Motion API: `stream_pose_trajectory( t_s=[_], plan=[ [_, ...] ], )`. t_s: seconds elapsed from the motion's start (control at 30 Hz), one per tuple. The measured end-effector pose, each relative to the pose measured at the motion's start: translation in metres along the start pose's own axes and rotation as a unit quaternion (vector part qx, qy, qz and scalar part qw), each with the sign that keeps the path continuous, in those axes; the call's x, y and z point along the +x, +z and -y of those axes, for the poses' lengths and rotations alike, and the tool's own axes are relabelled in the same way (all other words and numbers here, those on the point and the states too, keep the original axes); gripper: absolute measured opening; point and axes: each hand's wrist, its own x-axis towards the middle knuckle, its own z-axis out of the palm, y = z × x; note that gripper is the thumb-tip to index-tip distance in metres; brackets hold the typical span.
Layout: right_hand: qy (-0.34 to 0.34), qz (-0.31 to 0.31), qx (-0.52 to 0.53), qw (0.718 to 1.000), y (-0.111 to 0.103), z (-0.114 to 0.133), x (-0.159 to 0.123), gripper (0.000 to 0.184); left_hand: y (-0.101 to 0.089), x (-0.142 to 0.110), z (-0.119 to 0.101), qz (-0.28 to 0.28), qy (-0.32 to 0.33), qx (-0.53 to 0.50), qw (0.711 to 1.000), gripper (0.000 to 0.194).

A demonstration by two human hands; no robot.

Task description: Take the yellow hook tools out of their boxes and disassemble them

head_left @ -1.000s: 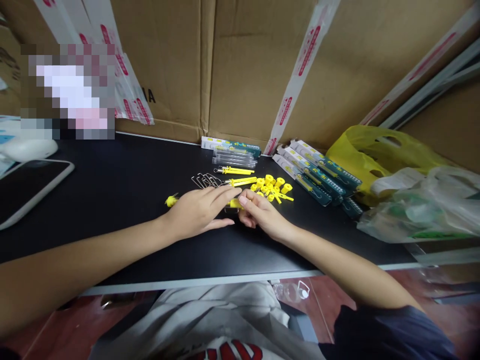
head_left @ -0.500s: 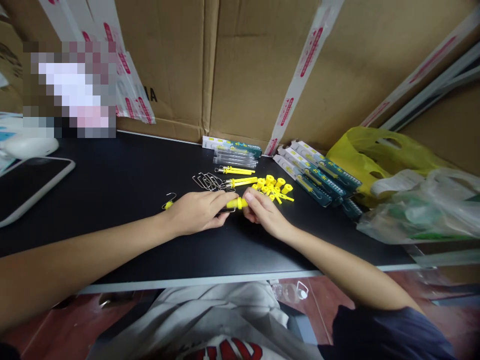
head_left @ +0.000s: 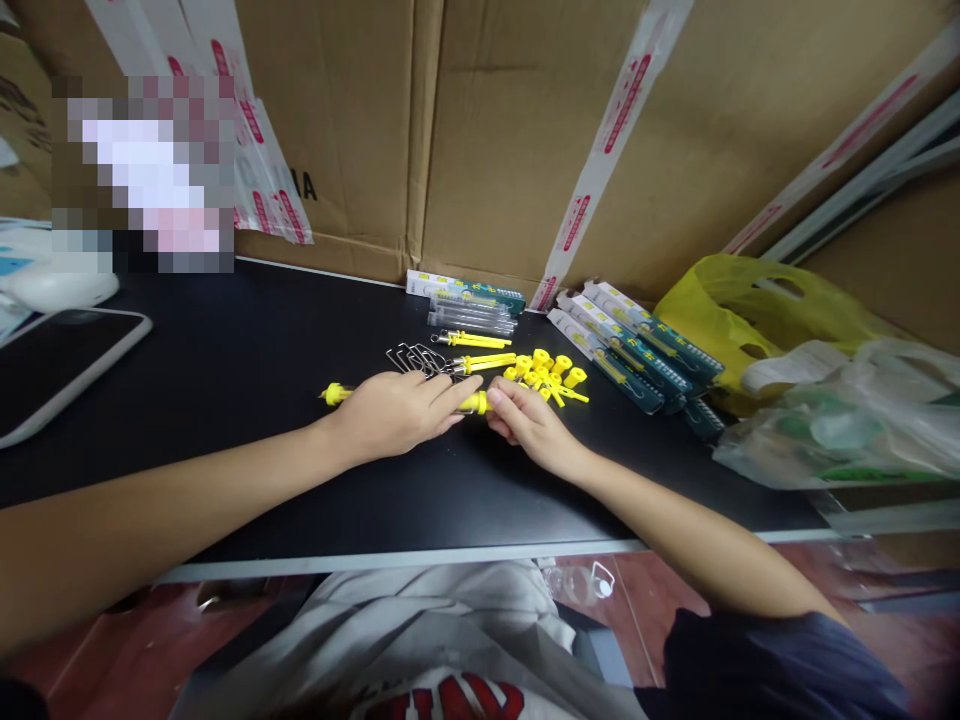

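Observation:
A tubular spring scale with yellow end caps [head_left: 337, 394] lies level across both hands, low over the black table. My left hand [head_left: 401, 412] is wrapped over its tube and hides the middle. At the other end, my right hand [head_left: 525, 415] pinches the yellow end piece [head_left: 474, 402] between thumb and fingers. Just beyond the hands are bent wire hooks [head_left: 415, 359], yellow strips with metal ends [head_left: 486, 362], and a heap of small yellow caps [head_left: 541, 370]. Clear plastic tubes [head_left: 472, 318] rest farther back.
Printed boxes [head_left: 622, 345] are piled at the right, beside a yellow plastic bag [head_left: 705, 300] and a clear bag [head_left: 847, 420]. One more box [head_left: 420, 284] lies at the back against the cardboard [head_left: 495, 150]. A phone [head_left: 67, 365] is on the left.
The spring scale has turned in my hands: the wire hook seen at its left end half a second ago no longer stands out. My left fingers have shifted along the tube.

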Motion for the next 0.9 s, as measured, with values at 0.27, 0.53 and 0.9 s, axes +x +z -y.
stream_pose_trajectory(
  t_s=[0.27, 0.53, 0.9],
  plan=[
    [-0.002, 0.001, -0.020, 1.000, 0.004, -0.001, -0.003, 0.035, 0.001, -0.001, 0.000, 0.026, 0.004, -0.011, 1.000, 0.038],
    [-0.101, 0.006, -0.125, 0.987, -0.002, 0.000, -0.004, 0.019, 0.003, -0.003, 0.006, 0.069, -0.037, -0.155, 0.985, 0.033],
    [-0.206, 0.032, -0.230, 0.951, -0.015, -0.006, -0.001, 0.005, 0.002, -0.001, 0.012, 0.143, -0.072, -0.180, 0.971, 0.028]
  ],
)
